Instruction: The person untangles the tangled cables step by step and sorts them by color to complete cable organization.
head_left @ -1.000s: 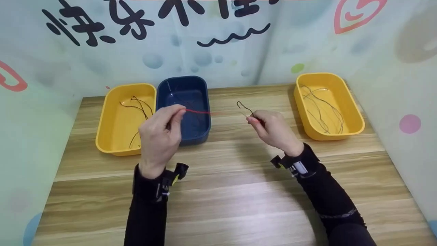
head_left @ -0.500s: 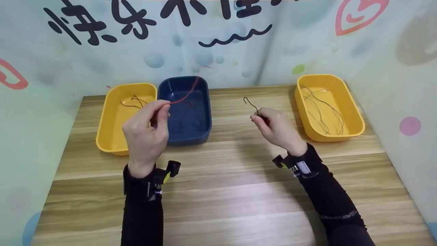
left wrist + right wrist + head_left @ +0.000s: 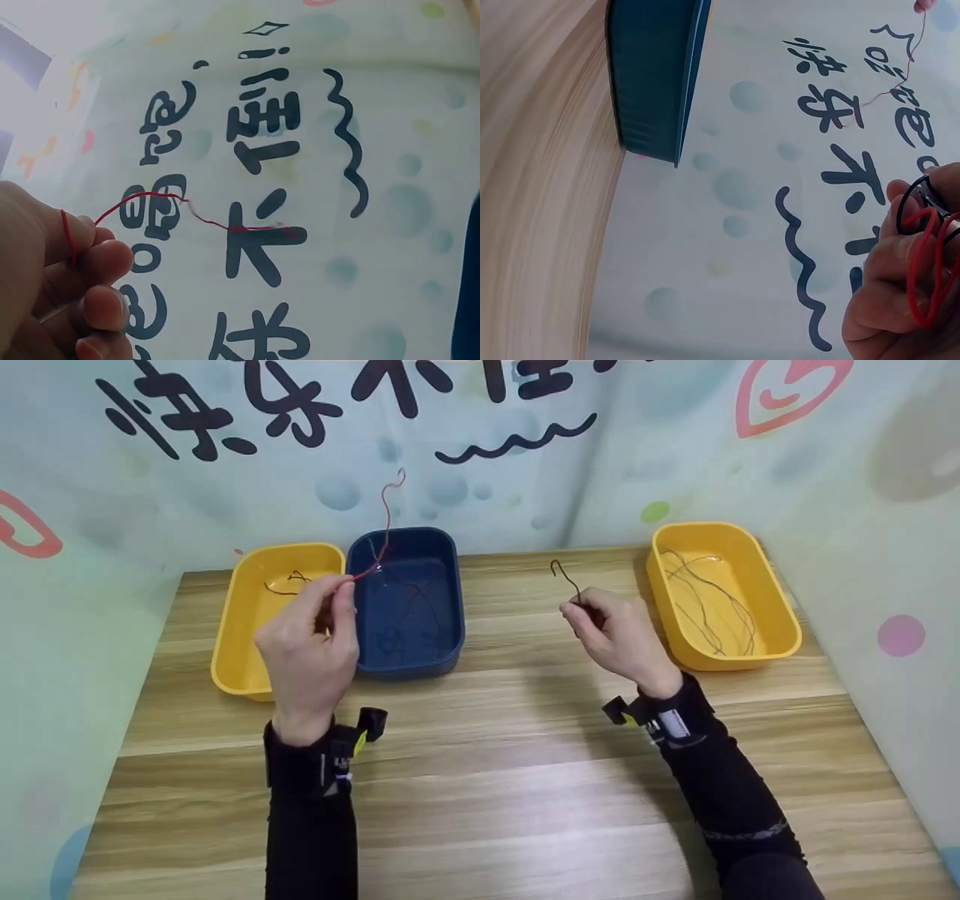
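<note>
My left hand (image 3: pixel 307 649) is raised over the left bins. Its thumb and forefinger pinch a thin red wire (image 3: pixel 388 510), whose free part rises past the blue bin and ends in a small curl. In the left wrist view the red wire (image 3: pixel 142 194) runs wavy out of the fingertips, with another bit across a finger. Above the table on the right, my right hand (image 3: pixel 619 634) grips a black wire (image 3: pixel 570 577) with a hooked end sticking up. Seen from the right wrist, loops of red wire (image 3: pixel 913 289) and black wire (image 3: pixel 900 211) lie in that hand's curled fingers.
A yellow bin (image 3: pixel 222 660) with dark wires stands at the left, against a dark blue bin (image 3: pixel 459 622) holding a few thin strands. Another yellow bin (image 3: pixel 787 649) with grey wires is at the right. Behind the wooden table (image 3: pixel 480 780) hangs a printed backdrop (image 3: pixel 517 502).
My left hand has moved left, away from the right hand. The red wire, stretched toward the right hand earlier, now springs upward from the left fingertips. My right hand has shifted slightly right and up.
</note>
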Tool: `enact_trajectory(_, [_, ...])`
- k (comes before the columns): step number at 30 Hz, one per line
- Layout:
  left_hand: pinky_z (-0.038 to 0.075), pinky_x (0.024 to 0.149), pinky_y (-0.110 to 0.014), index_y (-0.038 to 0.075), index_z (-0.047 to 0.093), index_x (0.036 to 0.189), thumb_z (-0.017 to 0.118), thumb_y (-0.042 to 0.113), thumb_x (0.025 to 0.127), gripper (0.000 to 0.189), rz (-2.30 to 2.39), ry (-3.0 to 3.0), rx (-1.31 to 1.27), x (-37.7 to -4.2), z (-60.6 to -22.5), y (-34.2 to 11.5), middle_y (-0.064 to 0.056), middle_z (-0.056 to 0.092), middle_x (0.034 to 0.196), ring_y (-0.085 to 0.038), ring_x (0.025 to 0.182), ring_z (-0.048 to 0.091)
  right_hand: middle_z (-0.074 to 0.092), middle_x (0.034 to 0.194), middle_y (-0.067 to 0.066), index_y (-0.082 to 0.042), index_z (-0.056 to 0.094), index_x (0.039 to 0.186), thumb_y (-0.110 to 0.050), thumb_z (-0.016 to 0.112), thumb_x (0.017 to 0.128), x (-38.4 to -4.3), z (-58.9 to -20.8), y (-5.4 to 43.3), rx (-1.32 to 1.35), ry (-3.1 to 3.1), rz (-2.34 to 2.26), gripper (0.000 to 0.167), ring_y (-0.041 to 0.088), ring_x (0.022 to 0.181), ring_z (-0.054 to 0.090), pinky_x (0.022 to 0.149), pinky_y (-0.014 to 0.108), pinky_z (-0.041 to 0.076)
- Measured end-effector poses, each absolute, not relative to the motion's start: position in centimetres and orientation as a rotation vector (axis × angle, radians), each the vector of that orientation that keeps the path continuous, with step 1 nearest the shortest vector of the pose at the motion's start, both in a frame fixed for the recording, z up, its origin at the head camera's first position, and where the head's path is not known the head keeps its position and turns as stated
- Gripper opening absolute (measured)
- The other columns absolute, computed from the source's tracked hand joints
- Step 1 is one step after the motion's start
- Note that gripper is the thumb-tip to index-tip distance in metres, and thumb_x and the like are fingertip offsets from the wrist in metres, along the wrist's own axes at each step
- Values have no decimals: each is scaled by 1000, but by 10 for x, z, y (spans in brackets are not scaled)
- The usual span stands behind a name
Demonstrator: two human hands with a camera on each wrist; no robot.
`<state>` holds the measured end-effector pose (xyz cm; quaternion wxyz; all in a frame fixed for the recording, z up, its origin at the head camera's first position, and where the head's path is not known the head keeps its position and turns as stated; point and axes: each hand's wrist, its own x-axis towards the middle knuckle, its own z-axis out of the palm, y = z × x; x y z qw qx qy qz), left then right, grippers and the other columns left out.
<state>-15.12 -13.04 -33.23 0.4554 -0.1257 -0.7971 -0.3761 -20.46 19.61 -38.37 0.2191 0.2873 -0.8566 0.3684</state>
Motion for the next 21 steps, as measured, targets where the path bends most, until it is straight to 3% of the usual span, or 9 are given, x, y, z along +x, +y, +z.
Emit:
enact_trajectory(11, [42, 58, -25, -3, 68, 95, 54, 17, 99, 25, -878, -2185, -221, -184, -364, -143, -14, 63, 72, -24, 60, 55, 57, 59, 1, -3, 64, 81, -11, 62, 94, -209, -382, 200, 775, -2278, 1081, 15, 5, 50, 47, 47, 15, 36])
enact_trajectory(21, [48, 52, -44, -1, 65, 95, 53, 14, 98, 20, -716, -2366, -214, -209, -405, -136, -15, 67, 72, -32, 59, 63, 57, 59, 1, -1, 64, 78, -6, 62, 93, -209, -381, 200, 743, -2246, 1124, 16, 2, 51, 45, 48, 15, 34])
